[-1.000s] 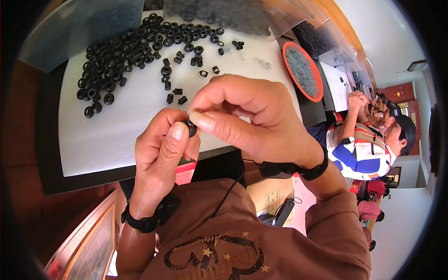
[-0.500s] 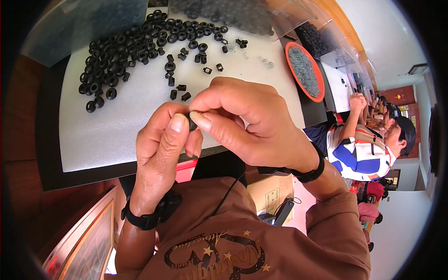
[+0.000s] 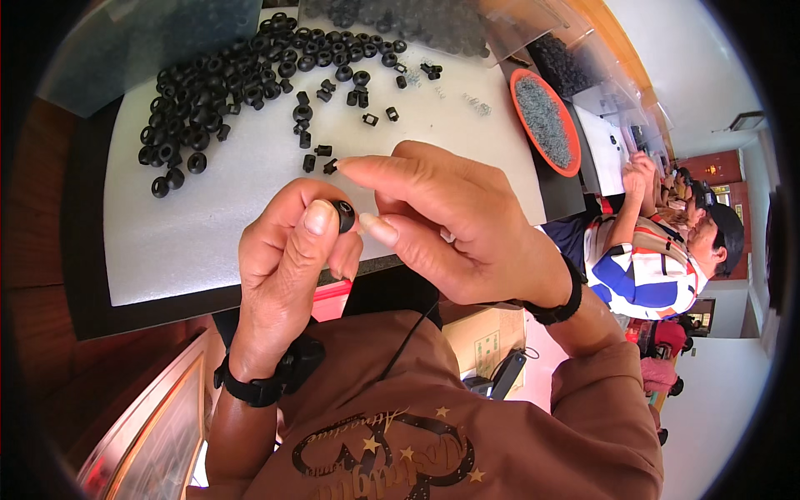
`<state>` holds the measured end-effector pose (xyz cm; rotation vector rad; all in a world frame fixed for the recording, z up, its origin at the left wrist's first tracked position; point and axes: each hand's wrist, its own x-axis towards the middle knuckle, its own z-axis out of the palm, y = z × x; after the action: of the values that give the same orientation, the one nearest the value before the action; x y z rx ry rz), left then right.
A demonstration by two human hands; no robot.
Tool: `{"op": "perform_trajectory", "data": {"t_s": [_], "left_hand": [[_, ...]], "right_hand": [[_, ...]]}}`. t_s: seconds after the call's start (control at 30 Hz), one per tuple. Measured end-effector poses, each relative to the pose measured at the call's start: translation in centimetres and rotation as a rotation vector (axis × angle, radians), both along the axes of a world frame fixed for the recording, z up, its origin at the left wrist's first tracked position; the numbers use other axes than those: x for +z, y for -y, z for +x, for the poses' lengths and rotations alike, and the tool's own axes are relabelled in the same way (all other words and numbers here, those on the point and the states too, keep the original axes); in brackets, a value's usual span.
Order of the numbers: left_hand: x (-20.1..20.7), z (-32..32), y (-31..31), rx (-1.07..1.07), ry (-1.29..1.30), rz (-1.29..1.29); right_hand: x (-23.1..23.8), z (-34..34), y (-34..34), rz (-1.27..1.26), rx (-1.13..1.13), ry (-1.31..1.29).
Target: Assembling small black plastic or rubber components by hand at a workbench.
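Note:
My left hand (image 3: 287, 267) pinches a black round cord-lock body (image 3: 345, 216) between thumb and fingers, its holed end facing right. My right hand (image 3: 458, 221) is open beside it, thumb and index finger apart. The index fingertip reaches a small black plunger (image 3: 330, 167) on the white mat (image 3: 225, 250); whether it touches cannot be told. A tiny pale thing, perhaps a spring, shows by the curled fingers of my right hand. More black plungers (image 3: 369, 119) lie loosely scattered beyond my hands.
A heap of black round bodies (image 3: 196, 108) covers the mat's far left. Loose springs (image 3: 477, 105) lie farther right, near an orange-red bowl (image 3: 575, 137) full of springs. Translucent bins (image 3: 400, 25) stand along the back. Another person (image 3: 642, 258) sits at the right.
My right hand has let go of the cord-lock body and opened, its index finger stretching toward the loose plungers. The left hand still holds the body, its holed end now showing.

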<state>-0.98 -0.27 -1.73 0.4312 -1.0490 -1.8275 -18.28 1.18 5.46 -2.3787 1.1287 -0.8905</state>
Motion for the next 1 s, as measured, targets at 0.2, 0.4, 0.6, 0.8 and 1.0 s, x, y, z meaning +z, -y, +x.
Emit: {"op": "perform_trajectory", "data": {"t_s": [0.2, 0.4, 0.6, 0.8, 1.0], "left_hand": [[0.9, 0.2, -0.2, 0.026, 0.067, 0.039], [1.1, 0.1, -0.2, 0.012, 0.051, 0.048], [0.3, 0.3, 0.1, -0.043, 0.012, 0.022], [0.4, 0.1, 0.1, -0.052, 0.011, 0.028], [0.5, 0.2, -0.1, -0.036, 0.044, 0.023]], "right_hand": [[-0.9, 1.2, -0.1, -0.031, 0.003, 0.048], [-1.2, 1.3, -0.3, -0.1, -0.041, 0.07], [0.8, -2.4, 1.6, -0.024, -0.217, -0.049], [-1.5, -5.4, 4.9, -0.079, -0.237, -0.272], [-2.7, -3.3, 6.1, -0.103, -0.234, -0.5]]}}
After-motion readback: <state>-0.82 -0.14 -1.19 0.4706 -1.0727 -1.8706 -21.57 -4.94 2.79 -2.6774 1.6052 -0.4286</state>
